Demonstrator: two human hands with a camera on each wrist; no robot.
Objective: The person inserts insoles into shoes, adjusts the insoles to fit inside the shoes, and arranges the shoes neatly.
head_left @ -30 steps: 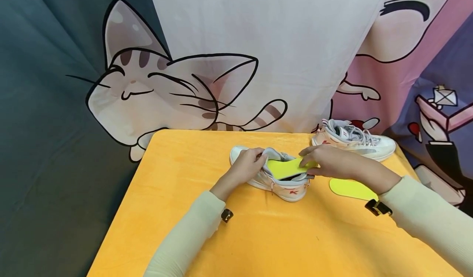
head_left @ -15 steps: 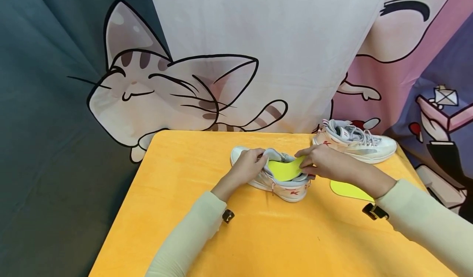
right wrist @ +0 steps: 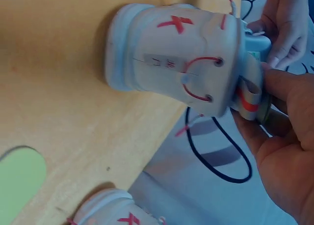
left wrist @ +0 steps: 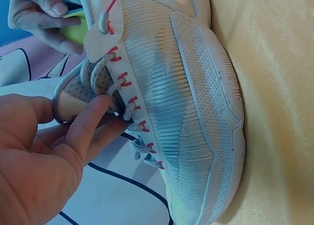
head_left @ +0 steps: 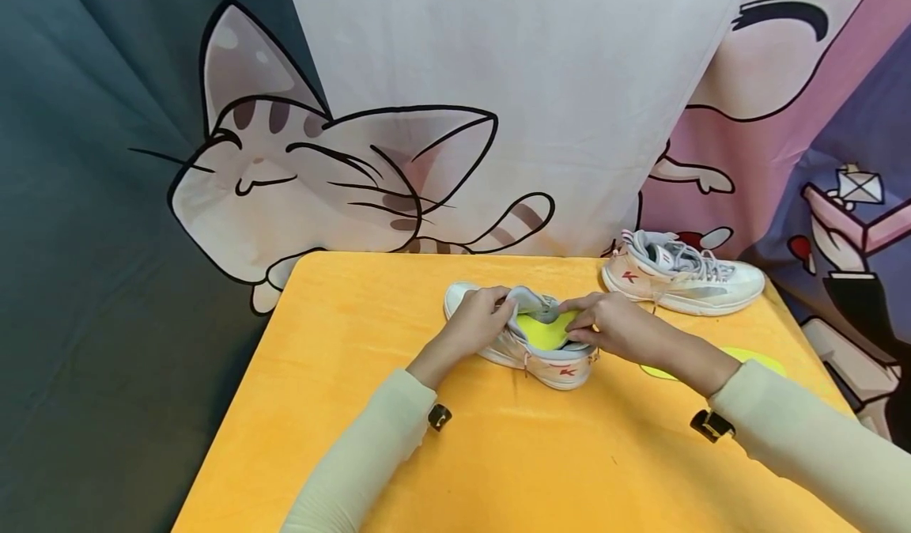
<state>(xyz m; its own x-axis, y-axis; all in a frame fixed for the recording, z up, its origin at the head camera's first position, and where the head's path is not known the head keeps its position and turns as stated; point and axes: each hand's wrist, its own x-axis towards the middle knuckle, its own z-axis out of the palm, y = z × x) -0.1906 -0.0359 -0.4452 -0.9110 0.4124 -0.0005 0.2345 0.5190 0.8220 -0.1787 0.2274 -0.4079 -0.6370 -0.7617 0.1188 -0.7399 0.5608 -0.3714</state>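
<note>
A white shoe (head_left: 562, 373) with red marks lies on the yellow cloth, toe toward the left. My left hand (head_left: 471, 323) pinches its tongue; in the left wrist view, thumb and fingers (left wrist: 88, 122) hold the tongue (left wrist: 73, 95) beside the laces. A yellow-green insole (head_left: 544, 334) sits partly inside the shoe opening, its front part hidden. My right hand (head_left: 621, 326) pinches the insole's rear end at the heel. In the right wrist view that hand (right wrist: 289, 131) is at the heel collar, beside the heel pull tab (right wrist: 249, 99).
A second white shoe (head_left: 686, 276) stands at the back right of the table (head_left: 356, 327). Another yellow-green insole (head_left: 757, 357) lies in front of it, partly covered by my right forearm. A patterned curtain (head_left: 569, 82) hangs behind the table.
My right hand has moved left and slightly down, and the insole has slid deeper into the shoe. The left hand has stayed nearly still. More of the second shoe's heel shows.
</note>
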